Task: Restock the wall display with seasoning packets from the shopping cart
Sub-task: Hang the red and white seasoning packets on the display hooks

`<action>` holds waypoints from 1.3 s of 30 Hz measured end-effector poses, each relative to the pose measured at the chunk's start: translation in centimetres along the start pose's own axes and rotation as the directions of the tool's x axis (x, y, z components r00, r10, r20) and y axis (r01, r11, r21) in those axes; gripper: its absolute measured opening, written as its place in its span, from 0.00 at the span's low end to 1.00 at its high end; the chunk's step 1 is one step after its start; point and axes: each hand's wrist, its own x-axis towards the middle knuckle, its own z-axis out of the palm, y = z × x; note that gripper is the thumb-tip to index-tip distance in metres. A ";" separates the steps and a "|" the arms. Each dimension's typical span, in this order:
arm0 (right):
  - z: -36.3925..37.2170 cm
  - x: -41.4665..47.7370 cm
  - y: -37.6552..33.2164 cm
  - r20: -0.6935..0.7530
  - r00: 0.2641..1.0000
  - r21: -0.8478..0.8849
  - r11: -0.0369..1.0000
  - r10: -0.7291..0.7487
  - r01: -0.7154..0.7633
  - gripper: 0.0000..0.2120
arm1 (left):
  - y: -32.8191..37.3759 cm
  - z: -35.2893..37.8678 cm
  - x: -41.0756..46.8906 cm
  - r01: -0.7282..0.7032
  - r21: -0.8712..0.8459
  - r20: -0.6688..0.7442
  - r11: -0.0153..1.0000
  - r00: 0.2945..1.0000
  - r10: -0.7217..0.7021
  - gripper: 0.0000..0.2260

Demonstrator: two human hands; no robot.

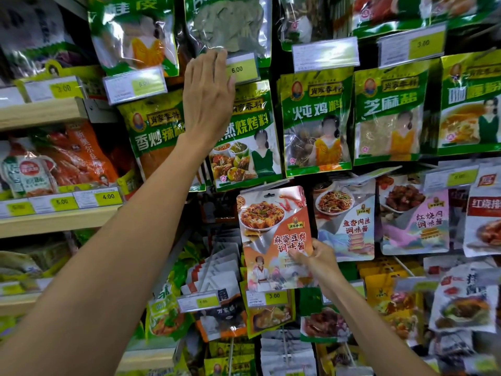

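Hands: two, bare-armed, both reaching up to the wall display (274, 71).
Left hand (208, 93): open and flat, fingers straight, holding nothing; it lies over the left end of the 6.00 price tag (242, 69), fingertips at the lower edge of a bay leaf packet (230, 23).
Right hand (317, 263): pinches one mapo tofu sauce packet (272, 234) at its lower right edge, thumb on the front.
Held packet: upright, slightly tilted, in front of the display, below the green row and just left of the fish-flavoured pork sauce packet (345, 221); whether it hangs on a hook cannot be told.
Green row: five seasoning packets side by side, among them stewed chicken seasoning (315, 123) and sesame salt (389, 115).
Sauce row: three pale packets right of the held one.
Wooden shelves: two at left, upper (40, 112) and lower (54, 221), stocked with packets.
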 end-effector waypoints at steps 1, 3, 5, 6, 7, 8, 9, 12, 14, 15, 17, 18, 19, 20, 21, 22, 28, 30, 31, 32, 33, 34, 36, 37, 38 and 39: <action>0.0 -0.1 0.1 -0.006 1.000 -0.004 1.000 0.003 -0.003 0.10 | 0.0 0.0 0.0 -0.002 0.000 -0.002 1.000 1.000 0.002 0.23; -0.1 -0.2 0.4 -0.016 1.000 -0.011 1.000 0.009 -0.009 0.11 | 0.0 0.0 0.0 -0.005 -0.002 -0.010 1.000 1.000 0.005 0.23; -0.1 -0.1 0.7 -0.026 1.000 -0.018 1.000 0.015 -0.016 0.11 | -0.1 0.0 0.1 -0.008 -0.001 -0.020 1.000 1.000 0.008 0.23; 0.0 0.0 0.7 -0.031 0.999 -0.020 1.000 0.018 -0.018 0.11 | -0.1 0.1 0.1 -0.009 -0.002 -0.024 1.000 1.000 0.009 0.23; 0.1 0.3 0.7 -0.038 0.999 -0.017 1.000 0.021 -0.022 0.11 | -0.1 0.1 0.1 -0.010 -0.002 -0.027 1.000 1.000 0.010 0.23; 0.3 0.7 0.6 -0.051 0.998 -0.013 1.000 0.024 -0.025 0.11 | -0.2 0.1 0.1 -0.010 -0.003 -0.032 1.000 0.999 0.010 0.23; 0.6 1.2 0.5 -0.070 0.997 -0.015 0.999 0.028 -0.029 0.11 | -0.2 0.1 0.0 -0.011 -0.006 -0.037 1.000 0.999 0.011 0.23; 1.5 3.3 0.4 -0.140 0.989 -0.063 0.997 0.044 -0.054 0.09 | -0.2 0.0 0.0 -0.018 -0.012 -0.050 1.000 0.999 0.017 0.23; 2.0 4.8 0.6 -0.184 0.982 -0.148 0.986 0.051 -0.079 0.08 | -0.2 0.0 0.0 -0.019 -0.010 -0.050 1.000 0.999 0.019 0.23; 2.2 5.5 0.7 -0.206 0.977 -0.203 0.975 0.053 -0.095 0.08 | -0.2 0.0 0.0 -0.020 -0.009 -0.049 1.000 0.999 0.020 0.23; 2.4 6.5 0.7 -0.240 0.970 -0.331 0.935 0.046 -0.127 0.06 | -0.2 0.0 -0.1 -0.022 -0.012 -0.048 1.000 0.999 0.022 0.23; 2.6 6.9 0.6 -0.255 0.966 -0.369 0.919 0.042 -0.138 0.06 | -0.2 0.0 -0.1 -0.026 -0.014 -0.047 1.000 0.999 0.025 0.23; 2.8 7.4 0.5 -0.268 0.962 -0.387 0.910 0.046 -0.151 0.07 | -0.2 -0.1 -0.1 -0.032 -0.015 -0.047 0.999 0.998 0.031 0.23; 2.9 7.8 0.4 -0.279 0.959 -0.399 0.902 0.055 -0.168 0.06 | -0.3 -0.1 0.0 -0.039 -0.014 -0.048 0.999 0.998 0.038 0.23; 3.1 8.1 0.4 -0.290 0.955 -0.417 0.890 0.062 -0.184 0.08 | -0.4 -0.1 0.0 -0.046 -0.010 -0.047 0.999 0.998 0.046 0.23; 3.3 8.3 0.3 -0.306 0.949 -0.423 0.883 0.075 -0.206 0.12 | -0.5 -0.1 0.0 -0.052 -0.008 -0.041 0.999 0.998 0.052 0.23; 3.5 6.6 0.0 -0.321 0.946 -0.423 0.886 0.047 -0.188 0.15 | -0.7 -1.3 -0.4 -0.069 -0.026 0.019 0.997 0.997 0.070 0.23; 3.0 4.9 0.0 -0.311 0.950 -0.425 0.897 -0.017 -0.123 0.14 | -0.5 -1.9 -1.4 -0.068 -0.063 0.019 0.996 0.997 0.069 0.22; 2.6 3.9 -0.2 -0.303 0.951 -0.435 0.897 -0.058 -0.084 0.13 | -0.2 -2.2 -2.2 -0.068 -0.096 0.011 0.993 0.998 0.069 0.22; 2.0 2.6 -0.3 -0.297 0.950 -0.440 0.897 -0.095 -0.048 0.12 | 0.3 -2.5 -3.3 -0.069 -0.137 -0.001 0.988 0.998 0.070 0.21; 1.3 1.3 -0.3 -0.289 0.950 -0.430 0.903 -0.120 -0.017 0.12 | 1.1 -2.8 -4.6 -0.073 -0.184 -0.017 0.980 0.997 0.071 0.20; 0.3 -0.1 -0.2 -0.287 0.949 -0.414 0.910 -0.132 0.002 0.12 | 2.1 -3.0 -6.1 -0.082 -0.239 -0.033 0.968 0.996 0.077 0.18; -2.3 -3.1 0.3 -0.304 0.938 -0.414 0.910 -0.166 0.027 0.13 | 4.9 -3.3 -9.7 -0.120 -0.366 -0.044 0.923 0.993 0.112 0.16; -3.9 -4.7 0.8 -0.315 0.932 -0.411 0.911 -0.181 0.038 0.13 | 6.5 -3.3 -11.8 -0.142 -0.437 -0.036 0.888 0.989 0.141 0.15; -5.7 -6.4 1.4 -0.333 0.925 -0.396 0.918 -0.183 0.039 0.13 | 8.2 -3.3 -14.0 -0.152 -0.511 -0.018 0.846 0.986 0.166 0.14; -7.5 -8.2 2.1 -0.359 0.917 -0.381 0.924 -0.175 0.027 0.13 | 10.1 -3.3 -16.2 -0.136 -0.586 0.018 0.799 0.984 0.180 0.14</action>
